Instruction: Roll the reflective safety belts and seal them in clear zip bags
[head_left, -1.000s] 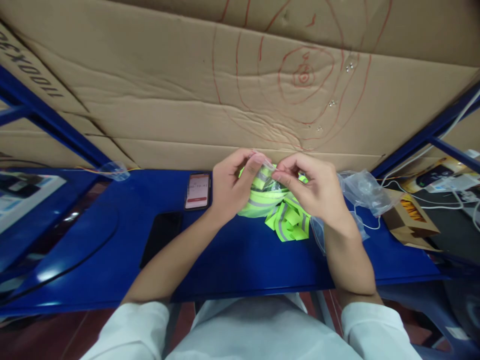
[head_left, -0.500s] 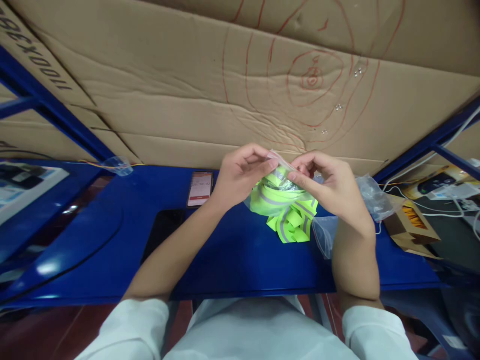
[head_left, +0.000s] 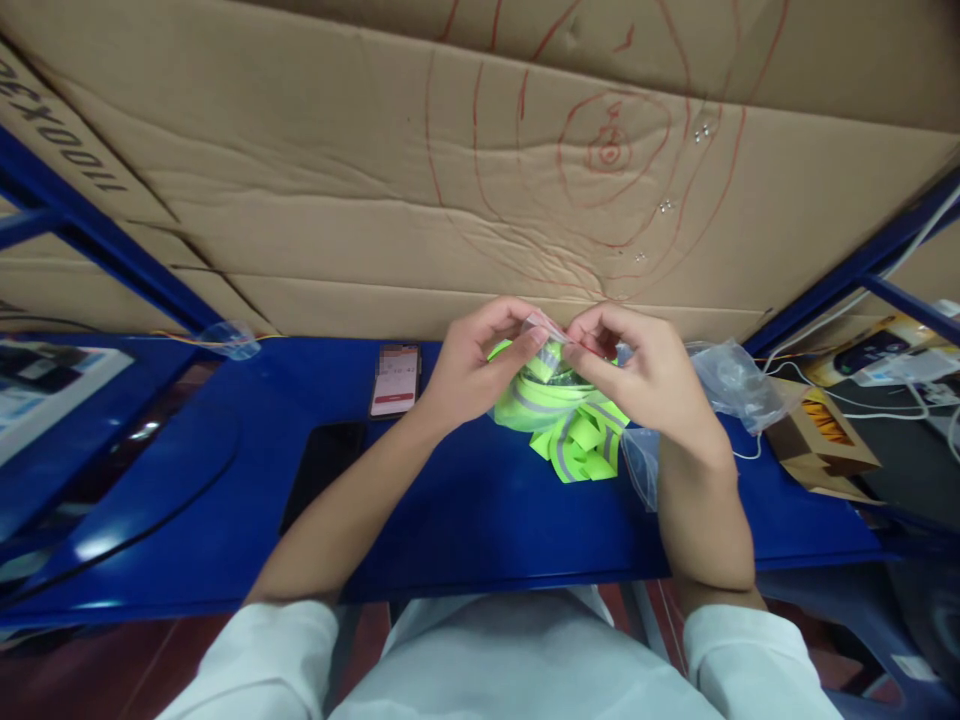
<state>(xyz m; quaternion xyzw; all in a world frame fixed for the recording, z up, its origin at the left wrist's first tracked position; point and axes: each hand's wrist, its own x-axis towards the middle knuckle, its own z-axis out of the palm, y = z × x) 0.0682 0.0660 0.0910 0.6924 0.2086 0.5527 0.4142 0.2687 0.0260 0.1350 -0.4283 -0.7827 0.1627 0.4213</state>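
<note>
Between my hands is a clear zip bag (head_left: 546, 328), its top edge pinched on both sides. My left hand (head_left: 487, 358) grips the left part of that edge, thumb and fingers closed. The right part is pinched by my right hand (head_left: 637, 368). Inside the bag, neon yellow-green material with a grey stripe (head_left: 536, 395) shows through the plastic. Just below lies a loose pile of yellow-green reflective strips (head_left: 581, 445) on the blue table (head_left: 480, 510). Another clear plastic bag (head_left: 643, 465) lies partly under my right forearm.
To the left lie a lit phone (head_left: 395, 382) and a black flat device (head_left: 324, 465). A crumpled clear bag (head_left: 742, 385) and an open brown carton (head_left: 821, 445) are on the right. A cardboard sheet (head_left: 337, 200) with red rings stands behind the table.
The view has shifted slightly. Both hands still pinch the bag's top edge, and my right hand has come a little closer to the left.
</note>
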